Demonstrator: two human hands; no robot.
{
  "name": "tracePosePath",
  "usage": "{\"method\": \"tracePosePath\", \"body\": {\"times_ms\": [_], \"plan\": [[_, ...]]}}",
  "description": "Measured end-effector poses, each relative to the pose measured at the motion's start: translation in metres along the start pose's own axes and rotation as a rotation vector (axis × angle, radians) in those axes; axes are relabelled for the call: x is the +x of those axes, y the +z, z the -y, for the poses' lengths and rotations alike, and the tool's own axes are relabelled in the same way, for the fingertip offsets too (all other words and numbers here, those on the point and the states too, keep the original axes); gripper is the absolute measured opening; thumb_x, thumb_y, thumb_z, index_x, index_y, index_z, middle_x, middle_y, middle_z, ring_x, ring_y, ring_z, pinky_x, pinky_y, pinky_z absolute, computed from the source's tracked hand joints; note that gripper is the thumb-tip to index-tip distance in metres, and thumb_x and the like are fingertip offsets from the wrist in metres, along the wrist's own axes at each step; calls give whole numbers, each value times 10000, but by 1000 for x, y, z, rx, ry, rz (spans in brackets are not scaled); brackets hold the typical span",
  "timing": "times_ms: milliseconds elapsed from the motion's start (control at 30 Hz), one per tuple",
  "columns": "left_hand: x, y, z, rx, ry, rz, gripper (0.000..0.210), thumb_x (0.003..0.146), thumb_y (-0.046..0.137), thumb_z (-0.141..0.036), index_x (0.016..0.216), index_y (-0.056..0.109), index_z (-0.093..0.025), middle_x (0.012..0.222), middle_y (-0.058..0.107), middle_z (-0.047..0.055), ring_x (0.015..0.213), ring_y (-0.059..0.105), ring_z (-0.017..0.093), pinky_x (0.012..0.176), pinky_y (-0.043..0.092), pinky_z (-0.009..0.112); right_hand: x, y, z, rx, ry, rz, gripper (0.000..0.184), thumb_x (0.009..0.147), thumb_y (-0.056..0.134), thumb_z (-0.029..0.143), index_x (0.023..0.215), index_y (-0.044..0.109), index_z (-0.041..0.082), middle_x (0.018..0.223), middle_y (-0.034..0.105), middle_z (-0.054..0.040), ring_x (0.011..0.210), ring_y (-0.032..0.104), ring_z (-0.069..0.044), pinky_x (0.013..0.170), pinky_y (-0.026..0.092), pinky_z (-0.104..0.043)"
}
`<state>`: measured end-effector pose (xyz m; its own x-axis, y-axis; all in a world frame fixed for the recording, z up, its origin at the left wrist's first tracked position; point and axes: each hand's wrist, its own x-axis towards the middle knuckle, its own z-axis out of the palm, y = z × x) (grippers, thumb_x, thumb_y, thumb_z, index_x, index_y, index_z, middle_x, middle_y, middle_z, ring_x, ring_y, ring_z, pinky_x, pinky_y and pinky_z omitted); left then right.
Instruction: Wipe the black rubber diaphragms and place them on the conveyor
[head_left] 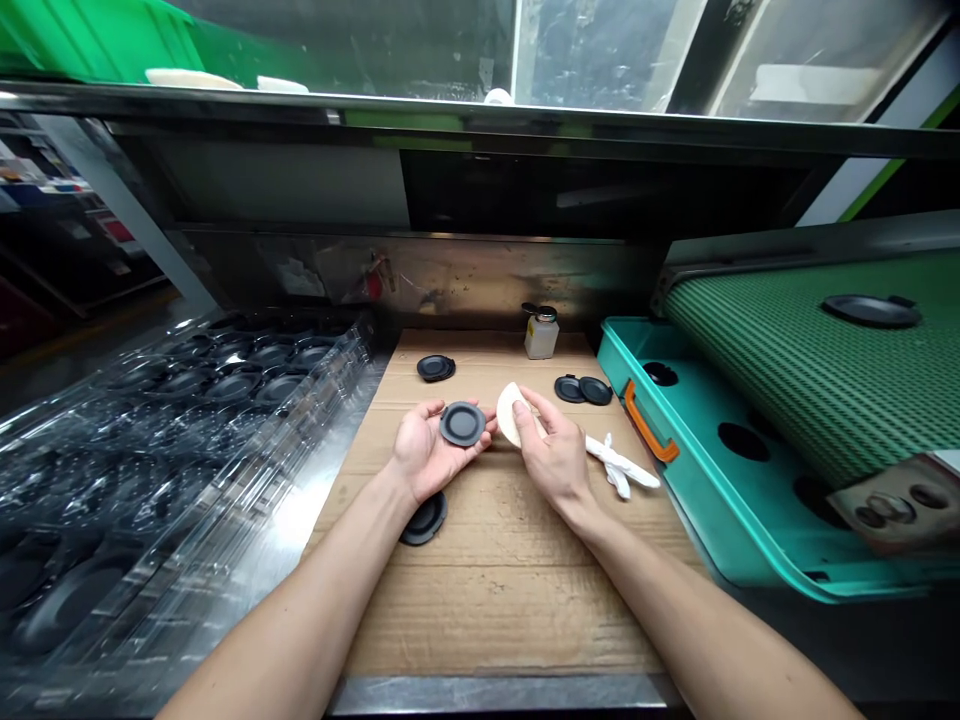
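Note:
My left hand (424, 452) is palm up above the cardboard (510, 590), with a round dark grey plastic disc (463, 424) resting across its fingers. The disc has a raised rim and a small side tab. Just to the right, my right hand (556, 455) pinches a cream-coloured round pad (508, 414) between thumb and fingers. A small gap separates pad and disc. Another black disc (426, 520) lies under my left wrist, partly hidden. Behind my hands are a small stack of discs (436, 368) at left and two overlapping discs (583, 389) at right.
Clear trays of black discs (232, 385) line the left. A small bottle (541, 335) stands at the back. White crumpled strips (621, 467) lie right of my hand. A teal bin (709, 520) sits beneath a green conveyor belt (795, 330) carrying one disc (870, 310). A metal shelf (420, 107) crosses above.

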<state>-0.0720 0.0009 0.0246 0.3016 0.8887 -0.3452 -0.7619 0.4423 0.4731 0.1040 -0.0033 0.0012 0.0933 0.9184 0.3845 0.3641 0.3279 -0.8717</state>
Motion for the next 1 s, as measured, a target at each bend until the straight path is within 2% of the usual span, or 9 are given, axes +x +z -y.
{"method": "tracePosePath", "body": {"times_ms": [100,300,433,567,700,800,900,1000], "plan": [[-1,1,0,14,26,34,303,906,391,-234,1068,595,-78,1100,647,215,991,650,280,756,562,387,1,-1,2,76,12,16,398,909,522,466,1199,651,226,1095,703,-51,970,655,-214,866,518,-326],[3,4,20,92,58,97,268,930,435,-268,1028,632,-115,1115,667,152,1068,625,263,940,512,431,-7,5,5,256,73,300,399,917,517,440,1244,610,230,1102,694,-45,913,667,-193,804,541,-313],[3,5,27,144,49,108,292,939,431,-304,1030,642,-125,1101,673,152,1078,625,280,968,491,460,-10,6,6,199,-15,450,336,911,539,399,1193,652,257,1126,691,-18,989,653,-188,881,517,-308],[3,4,27,149,72,107,284,944,426,-273,1036,642,-112,1122,663,155,1086,620,256,993,481,427,-6,0,5,-45,-64,275,337,928,509,415,1209,651,296,1161,684,-9,1065,634,-198,940,487,-319],[5,3,27,131,49,110,294,953,410,-271,1045,635,-106,1138,655,160,1073,624,251,986,486,433,-6,-2,7,-211,-74,314,356,933,492,454,1246,622,347,1063,721,9,938,683,-204,861,525,-329],[6,4,26,125,51,73,301,960,393,-269,1035,632,-102,1137,652,164,1056,628,249,957,501,429,-6,-1,10,-255,-73,267,362,941,474,449,1249,622,330,1135,697,3,1010,664,-206,905,507,-330],[6,4,25,153,54,51,315,970,371,-279,987,634,-107,1111,655,166,1022,637,239,914,515,406,-4,-1,7,-269,-87,323,366,935,477,467,1248,620,344,1153,690,10,1018,662,-209,891,515,-323],[5,3,25,288,168,11,277,954,441,-326,981,626,-122,1086,661,148,968,644,222,860,516,378,4,-6,-5,-343,-44,224,379,946,450,468,1266,606,338,1147,693,-2,1033,657,-222,896,508,-339]]}}
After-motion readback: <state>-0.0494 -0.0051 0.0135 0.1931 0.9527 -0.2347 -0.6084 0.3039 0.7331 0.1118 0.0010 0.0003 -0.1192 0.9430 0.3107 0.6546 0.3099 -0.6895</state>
